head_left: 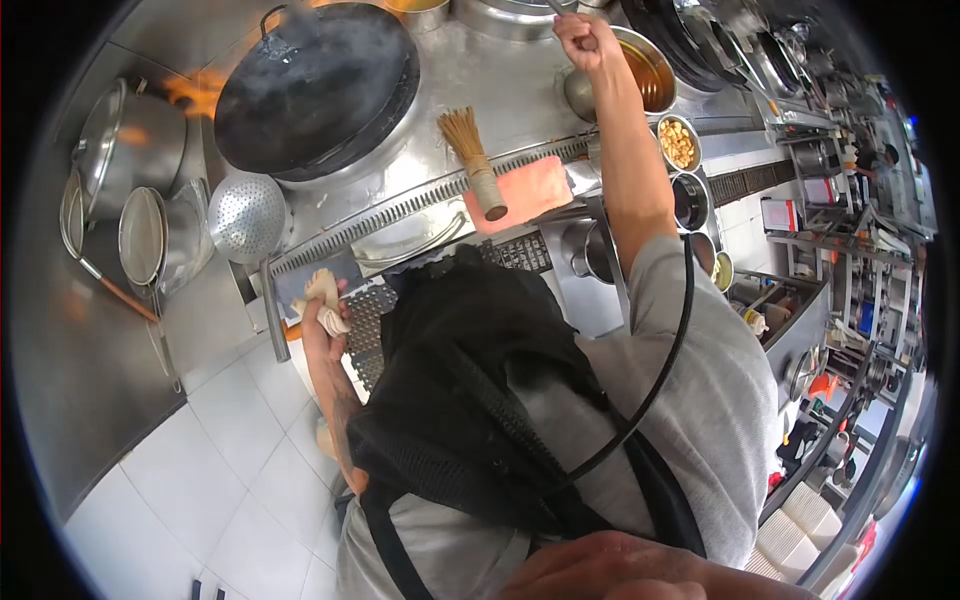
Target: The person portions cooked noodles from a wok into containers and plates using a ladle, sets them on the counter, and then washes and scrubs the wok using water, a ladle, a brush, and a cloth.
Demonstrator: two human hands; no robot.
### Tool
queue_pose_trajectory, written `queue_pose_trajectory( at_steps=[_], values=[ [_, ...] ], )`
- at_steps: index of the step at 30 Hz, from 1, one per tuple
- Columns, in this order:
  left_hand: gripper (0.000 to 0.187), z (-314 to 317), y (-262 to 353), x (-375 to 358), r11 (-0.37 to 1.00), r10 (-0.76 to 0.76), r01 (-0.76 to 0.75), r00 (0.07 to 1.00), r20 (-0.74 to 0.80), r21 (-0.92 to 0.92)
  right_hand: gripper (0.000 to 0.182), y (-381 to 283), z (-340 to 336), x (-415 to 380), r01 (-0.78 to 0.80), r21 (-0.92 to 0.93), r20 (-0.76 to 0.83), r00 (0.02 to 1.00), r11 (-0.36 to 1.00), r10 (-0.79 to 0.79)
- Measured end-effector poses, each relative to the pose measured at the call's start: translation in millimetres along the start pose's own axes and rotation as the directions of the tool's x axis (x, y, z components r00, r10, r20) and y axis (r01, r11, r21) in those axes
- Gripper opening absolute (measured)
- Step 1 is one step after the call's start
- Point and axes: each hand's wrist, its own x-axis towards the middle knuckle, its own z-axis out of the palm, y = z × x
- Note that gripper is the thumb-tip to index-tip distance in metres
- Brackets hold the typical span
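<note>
My left hand (322,305): gripping a crumpled beige cloth (324,296), below the big black round wok (315,85).
My right hand (582,38): closed around a steel ladle handle (556,8), right of the wok.

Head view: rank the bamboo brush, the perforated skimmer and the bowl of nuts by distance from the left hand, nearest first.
From the left hand, which grips a cloth:
1. Perforated skimmer, just up-left, beside the wok.
2. Bamboo brush, on the stove ledge at centre.
3. Bowl of nuts, far right, past the raised right arm.
</note>
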Motion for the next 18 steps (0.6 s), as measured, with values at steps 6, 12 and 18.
queue_pose_trajectory(
  at_steps=[6,12,18],
  values=[
    [0.050,-7.6,40.9,15.9,0.999,-0.037,0.034,0.996,0.077,0.033,0.022,23.5,33.5,-88.9,-0.242,-0.329,-0.211,0.961,0.913,0.179],
    [0.052,-17.3,64.2,13.7,0.998,-0.014,0.008,0.994,0.105,0.060,0.016,25.6,26.6,-83.0,-0.298,-0.864,-0.001,0.808,-0.407,-0.589],
    [0.055,2.6,64.2,4.6,0.995,-0.051,0.034,0.983,0.174,0.099,0.024,3.0,19.1,38.2,-0.061,-0.886,-0.249,0.899,0.460,-0.360]
  ],
)
